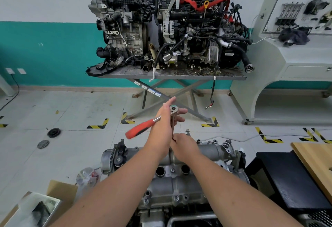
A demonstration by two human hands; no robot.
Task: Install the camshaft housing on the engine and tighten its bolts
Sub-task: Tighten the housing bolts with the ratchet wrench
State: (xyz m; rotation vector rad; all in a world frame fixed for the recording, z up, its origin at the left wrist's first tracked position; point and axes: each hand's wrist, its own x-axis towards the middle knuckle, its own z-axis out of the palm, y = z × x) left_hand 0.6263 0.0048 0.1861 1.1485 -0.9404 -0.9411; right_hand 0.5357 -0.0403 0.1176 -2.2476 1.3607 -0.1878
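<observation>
Workshop floor; left hand steadies ratchet head, fingers straight; right hand pinches extension bar above camshaft housing.

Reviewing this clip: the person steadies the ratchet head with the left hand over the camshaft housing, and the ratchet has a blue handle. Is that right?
Not quite. The head view shows the ratchet has a red handle, not blue. The rest holds: the left hand steadies the ratchet head over the camshaft housing, with the right hand low on the extension.
</observation>
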